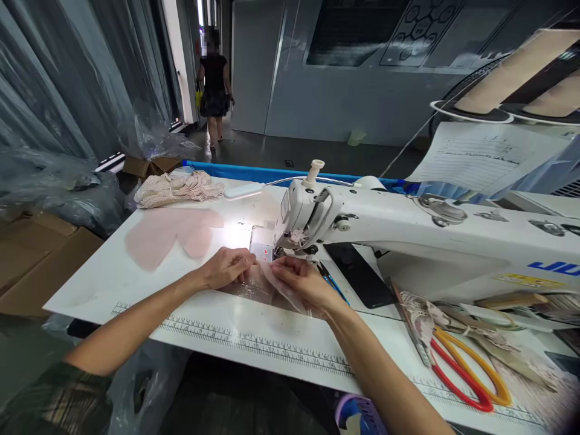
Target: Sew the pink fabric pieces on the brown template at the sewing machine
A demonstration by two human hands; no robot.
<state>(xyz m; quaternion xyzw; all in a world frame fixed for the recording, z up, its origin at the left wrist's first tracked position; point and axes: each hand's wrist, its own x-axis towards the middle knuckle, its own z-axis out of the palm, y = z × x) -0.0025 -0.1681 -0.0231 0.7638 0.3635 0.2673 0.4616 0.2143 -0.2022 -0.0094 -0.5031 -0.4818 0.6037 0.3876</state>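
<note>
A piece of sheer pale fabric (287,291) lies at the needle area of a white sewing machine (362,217). My left hand (229,266) pinches the fabric's edge just left of the presser foot, thumb and fingers together. On the near right side of the foot, my right hand (301,279) is closed on the same fabric, which hangs from its fingertips toward the table. The needle tip itself is hidden behind the machine head. Cut pink sheer pieces (170,235) lie flat on the white table (149,296) to the left.
A bundle of lace trim (181,188) sits at the back left. Right of my hands are blue-handled snips (334,284), a black phone (360,277) and red-and-yellow scissors (471,368). Cardboard boxes (43,260) stand at left. A person (214,90) walks in the background.
</note>
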